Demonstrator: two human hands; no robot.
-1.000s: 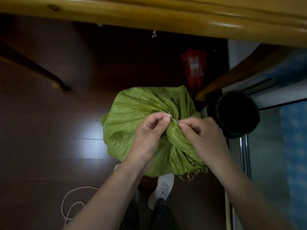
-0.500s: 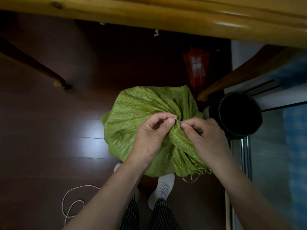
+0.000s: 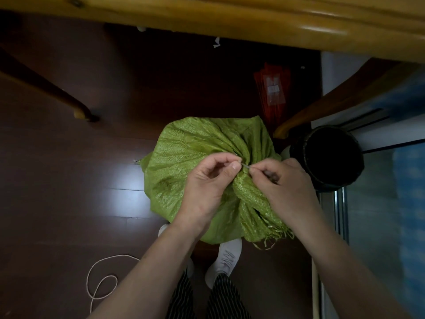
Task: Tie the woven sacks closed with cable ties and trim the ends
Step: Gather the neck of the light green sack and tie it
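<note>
- Status, head view: the green woven sack [image 3: 190,162] stands on the dark floor [image 3: 69,180], between the person's white shoes [image 3: 226,256] and the wooden table edge [image 3: 207,17]. Its mouth is gathered into a twisted neck [image 3: 243,192]. The frayed edge [image 3: 266,229] fans out toward the person.
- Fastener, head view: a thin pale strip, judged to be the cable tie [image 3: 245,166], shows only as a short length between the two sets of fingertips, right at the neck. The hands cover the rest, so it cannot be told whether it passes round the neck or whether its tail has entered its head.
- Progress, as a judgement: gathering is done and fastening is in hand. Cinching the tie tight and trimming the end are not yet done. No cutter and no second sack are in view.
- Left hand [image 3: 207,183]: it is positioned at the left of the neck with its back toward the camera. Thumb and forefinger are curled and pinch the left end of the strip.
- Right hand [image 3: 282,183]: it is positioned at the right of the neck and lies over the gathered fabric. Thumb and forefinger pinch the right end of the strip, so the fingertips of both hands nearly meet.
- Surroundings, head view: a black bucket [image 3: 326,157] stands just beside the sack on the right. A red packet [image 3: 273,88] lies on the floor beyond the sack. A looped white cord [image 3: 103,279] lies well apart at lower left.
</note>
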